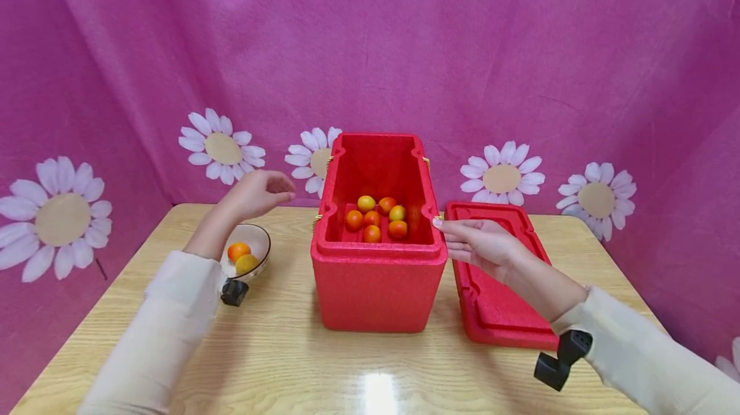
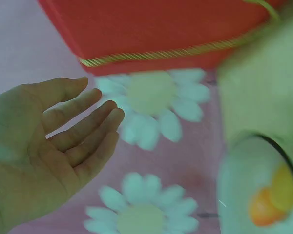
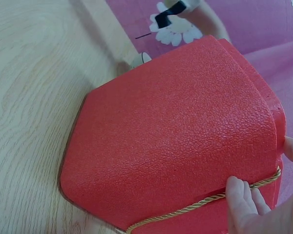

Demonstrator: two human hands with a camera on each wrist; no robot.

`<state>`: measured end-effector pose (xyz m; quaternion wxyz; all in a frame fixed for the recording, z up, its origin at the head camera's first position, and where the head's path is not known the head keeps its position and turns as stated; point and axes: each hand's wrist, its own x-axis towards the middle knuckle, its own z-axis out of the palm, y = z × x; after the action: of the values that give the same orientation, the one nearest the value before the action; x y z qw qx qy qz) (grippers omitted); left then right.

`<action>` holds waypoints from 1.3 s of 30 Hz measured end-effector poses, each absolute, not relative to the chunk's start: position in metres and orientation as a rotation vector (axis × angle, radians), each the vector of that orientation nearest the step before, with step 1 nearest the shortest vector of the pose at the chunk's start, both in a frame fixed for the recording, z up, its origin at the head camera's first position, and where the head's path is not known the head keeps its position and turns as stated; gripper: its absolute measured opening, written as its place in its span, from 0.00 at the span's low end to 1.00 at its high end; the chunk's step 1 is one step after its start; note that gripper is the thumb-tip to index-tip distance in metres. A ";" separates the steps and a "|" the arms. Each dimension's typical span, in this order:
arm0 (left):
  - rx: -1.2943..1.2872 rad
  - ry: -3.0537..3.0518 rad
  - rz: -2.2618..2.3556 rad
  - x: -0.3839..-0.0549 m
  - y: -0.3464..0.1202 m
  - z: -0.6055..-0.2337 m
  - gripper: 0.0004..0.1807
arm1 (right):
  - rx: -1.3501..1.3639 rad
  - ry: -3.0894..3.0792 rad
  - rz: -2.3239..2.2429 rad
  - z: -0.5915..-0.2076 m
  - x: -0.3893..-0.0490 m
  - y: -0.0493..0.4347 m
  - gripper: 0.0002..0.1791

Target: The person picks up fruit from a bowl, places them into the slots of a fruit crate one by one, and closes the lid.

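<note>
A red foam box (image 1: 378, 293) with its top uncovered stands in the middle of the table, a gold twisted cord (image 3: 198, 204) running along its side. Several small round orange-red and yellow fruits (image 1: 372, 218) lie on its floor. My right hand (image 1: 482, 245) holds the box's right rim near the front corner, thumb at the top edge and fingers against the outer wall over the cord. To the left of the box, my left hand (image 1: 260, 193) hangs in the air with loosely bent fingers and nothing in them. Below it sits a white bowl (image 1: 259, 239) with an orange fruit (image 1: 238, 250) and a yellow one (image 1: 246, 264).
At the right, a red foam lid (image 1: 503, 299) lies on the wooden table (image 1: 277, 351), partly under my right forearm. Behind the table hangs a pink cloth (image 1: 370, 49) with white daisies. A black wrist camera (image 1: 234, 293) is close to the bowl's front edge in the head view.
</note>
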<state>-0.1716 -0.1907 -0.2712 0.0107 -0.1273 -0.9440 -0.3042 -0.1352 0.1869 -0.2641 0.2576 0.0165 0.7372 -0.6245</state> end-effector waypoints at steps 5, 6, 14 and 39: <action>-0.327 -3.115 -0.871 -0.166 -0.216 -0.295 0.14 | 0.034 2.001 -1.694 -0.265 -0.135 0.184 0.39; -0.315 -3.151 -0.862 -0.165 -0.220 -0.298 0.14 | 0.032 2.002 -1.693 -0.265 -0.135 0.184 0.39; -0.214 -3.371 -0.831 -0.156 -0.240 -0.320 0.12 | 0.038 1.991 -1.702 -0.267 -0.134 0.182 0.39; -0.119 -3.527 -0.726 -0.158 -0.254 -0.354 0.10 | 0.064 1.958 -1.742 -0.265 -0.135 0.187 0.40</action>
<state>-0.1584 -0.2541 -0.3539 -0.2288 -0.0322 -0.9530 -0.1961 -0.1355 0.1872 -0.2651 0.2572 0.0235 0.7218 -0.6422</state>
